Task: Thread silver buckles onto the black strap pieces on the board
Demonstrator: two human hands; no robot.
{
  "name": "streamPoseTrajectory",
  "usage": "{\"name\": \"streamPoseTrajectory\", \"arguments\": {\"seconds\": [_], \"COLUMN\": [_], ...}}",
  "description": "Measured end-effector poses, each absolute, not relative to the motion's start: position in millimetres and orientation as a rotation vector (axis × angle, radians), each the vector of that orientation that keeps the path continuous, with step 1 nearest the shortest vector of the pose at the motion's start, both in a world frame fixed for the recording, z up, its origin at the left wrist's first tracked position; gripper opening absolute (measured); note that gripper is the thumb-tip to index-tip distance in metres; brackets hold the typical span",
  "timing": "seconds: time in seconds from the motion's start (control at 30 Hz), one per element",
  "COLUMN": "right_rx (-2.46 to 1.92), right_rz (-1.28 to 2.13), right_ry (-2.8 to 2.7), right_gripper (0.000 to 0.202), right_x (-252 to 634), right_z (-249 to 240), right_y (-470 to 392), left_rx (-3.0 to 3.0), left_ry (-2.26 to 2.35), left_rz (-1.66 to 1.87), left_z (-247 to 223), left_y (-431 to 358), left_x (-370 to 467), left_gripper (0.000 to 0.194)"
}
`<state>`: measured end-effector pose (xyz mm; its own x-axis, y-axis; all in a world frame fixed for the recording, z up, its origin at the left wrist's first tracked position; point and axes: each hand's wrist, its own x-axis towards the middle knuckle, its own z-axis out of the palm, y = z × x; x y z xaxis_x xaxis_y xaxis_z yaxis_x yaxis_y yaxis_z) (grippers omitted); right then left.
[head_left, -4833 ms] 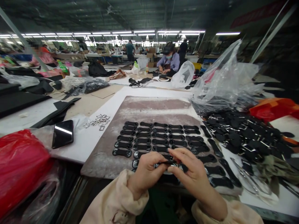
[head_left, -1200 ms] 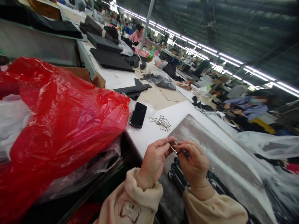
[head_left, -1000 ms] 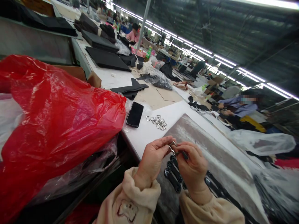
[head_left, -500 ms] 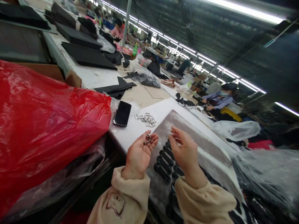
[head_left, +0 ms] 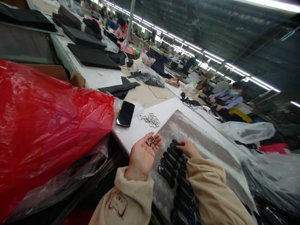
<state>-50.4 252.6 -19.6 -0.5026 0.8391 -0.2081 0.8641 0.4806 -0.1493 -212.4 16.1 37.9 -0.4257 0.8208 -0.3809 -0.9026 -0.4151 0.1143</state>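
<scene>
My left hand (head_left: pixel 142 153) lies palm up over the table edge with a couple of small metal rectangular rings (head_left: pixel 150 140) resting on its fingers. My right hand (head_left: pixel 189 148) reaches down onto the rows of black leather tabs (head_left: pixel 172 161) laid on a grey work board (head_left: pixel 187 131), fingers touching the tabs; whether it grips one is hidden. A loose pile of metal rings (head_left: pixel 150 119) sits on the white table beyond my left hand.
A big red plastic bag (head_left: pixel 47 125) fills the left. A black phone (head_left: pixel 125 113) lies beside it. Black material sheets (head_left: pixel 91 56) and clear plastic bags (head_left: pixel 246 131) sit further off. A person in a blue top (head_left: pixel 228 100) works across the table.
Earlier both hands worked a ring and tab together at chest height. They parted; the left hand opened palm up with rings, and the right hand dropped onto the tabs.
</scene>
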Motion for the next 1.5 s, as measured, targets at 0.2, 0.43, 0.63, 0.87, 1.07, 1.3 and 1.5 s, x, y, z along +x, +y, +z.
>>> {"name": "streamPoseTrajectory", "arguments": {"seconds": [0.2,0.43,0.63,0.87,1.07,1.3,1.5], "right_rx": [1.415,1.082,0.761,1.733,1.842,1.512,1.438], "right_rz": [-0.184,0.137,0.383,-1.023,-2.523,-2.781,-2.771], "right_ry": [2.896,3.528,3.938,3.396,2.413,2.142,1.981], "right_gripper": [0.014,0.012,0.026,0.009,0.015,0.018,0.026], "right_x": [-50.4,-14.3,13.7,52.7,90.8,128.8,160.8], "right_z": [-6.4,45.2,81.3,76.1,57.0,49.4,42.1], "right_y": [240.4,164.0,100.6,49.9,33.2,33.9,37.7], "left_rx": [-0.317,-0.302,0.086,0.504,0.641,0.738,0.805], "left_ry": [0.397,0.448,0.564,0.656,0.61,0.621,0.721], "left_rz": [1.968,1.926,1.784,1.429,1.169,0.952,0.904], "left_z": [35.1,37.2,42.9,46.0,40.7,29.2,24.8], "left_y": [14.5,16.6,18.9,19.6,21.2,25.5,28.5], "left_x": [-212.8,-206.5,-176.6,-121.7,-80.8,-44.8,-20.4], "left_gripper": [0.019,0.015,0.016,0.031,0.035,0.029,0.033]}}
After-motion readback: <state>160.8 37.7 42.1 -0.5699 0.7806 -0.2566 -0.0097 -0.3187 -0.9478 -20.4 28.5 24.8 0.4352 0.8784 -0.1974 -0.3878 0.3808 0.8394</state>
